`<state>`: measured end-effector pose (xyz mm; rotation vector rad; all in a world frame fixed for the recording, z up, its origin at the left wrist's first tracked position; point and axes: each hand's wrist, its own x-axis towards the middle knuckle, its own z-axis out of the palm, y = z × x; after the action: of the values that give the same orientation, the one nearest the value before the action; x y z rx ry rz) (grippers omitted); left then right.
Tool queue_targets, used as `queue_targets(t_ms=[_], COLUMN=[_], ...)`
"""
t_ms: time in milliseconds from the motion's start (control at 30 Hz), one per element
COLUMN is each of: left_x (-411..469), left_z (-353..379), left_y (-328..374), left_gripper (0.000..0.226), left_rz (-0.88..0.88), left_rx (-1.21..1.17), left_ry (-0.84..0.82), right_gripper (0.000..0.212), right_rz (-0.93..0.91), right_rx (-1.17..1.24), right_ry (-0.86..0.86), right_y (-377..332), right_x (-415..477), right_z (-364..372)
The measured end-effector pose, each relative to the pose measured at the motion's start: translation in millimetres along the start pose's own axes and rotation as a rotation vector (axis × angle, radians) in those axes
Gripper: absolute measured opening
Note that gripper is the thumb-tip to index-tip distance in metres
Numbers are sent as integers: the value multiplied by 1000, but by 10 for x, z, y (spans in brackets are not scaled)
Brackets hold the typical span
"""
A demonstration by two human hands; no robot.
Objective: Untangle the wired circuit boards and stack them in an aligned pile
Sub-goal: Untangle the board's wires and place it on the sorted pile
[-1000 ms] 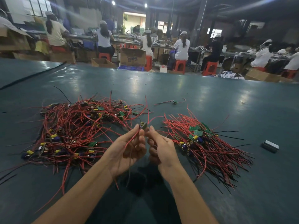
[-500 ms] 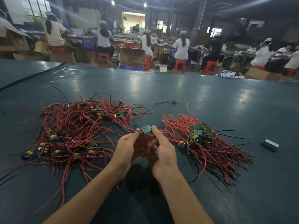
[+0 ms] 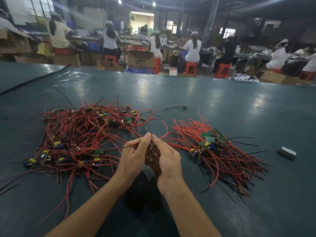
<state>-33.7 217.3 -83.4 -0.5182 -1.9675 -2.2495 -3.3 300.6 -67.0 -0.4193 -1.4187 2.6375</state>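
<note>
A tangled heap of small green circuit boards with red and black wires (image 3: 80, 137) lies on the left of the dark green table (image 3: 213, 103). A tidier pile of boards (image 3: 210, 142) with wires fanned out toward me sits on the right. Between them my left hand (image 3: 135, 156) and my right hand (image 3: 166, 159) are held close together, fingertips nearly touching. Together they pinch one wired board, mostly hidden between my fingers. Its red wire (image 3: 165, 129) arcs up to the right and other wires trail left from my left hand.
One stray wired board (image 3: 184, 106) lies farther back on the table. A small dark rectangular block (image 3: 287, 153) sits at the right. Beyond the table's far edge, several people sit on red stools at workbenches among cardboard boxes.
The green board seen above my fingertips half a second ago is now tucked between my fingers. Both hands have closed together, and its red wire now arcs up to the right.
</note>
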Motion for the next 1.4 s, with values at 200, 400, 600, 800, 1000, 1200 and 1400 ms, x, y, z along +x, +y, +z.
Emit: queue_targets(t_ms=[200,400,600,800,1000,1200,1400], left_x=[9,0,-11,16,52,47,35], left_z=[37,34,56,-6,-61,-73,-42], left_y=[-23,1,28,23,68,112,96], left_gripper=[46,59,59,57,56,56,57], left_rz=[25,-37,-82,-149,-277,-320,-298], left_rx=[-1,33,9,-56,-200,-269,-206], left_ry=[-25,-69,-94,-59,73,98,46], right_gripper=[21,29,16,5,14,13,12], right_rz=[-21,-4,-54,-41,-101,-133,-155], right_rx=[4,-44,15,61,158,194,220], right_ry=[65,244,308,273,222,177,169], right_y=[-66,-201,-314,-353,-407,-399,-352], right_x=[32,133,198,202,191,192,182], right_z=[-31,-165,-292,-342,-402,-419,-380])
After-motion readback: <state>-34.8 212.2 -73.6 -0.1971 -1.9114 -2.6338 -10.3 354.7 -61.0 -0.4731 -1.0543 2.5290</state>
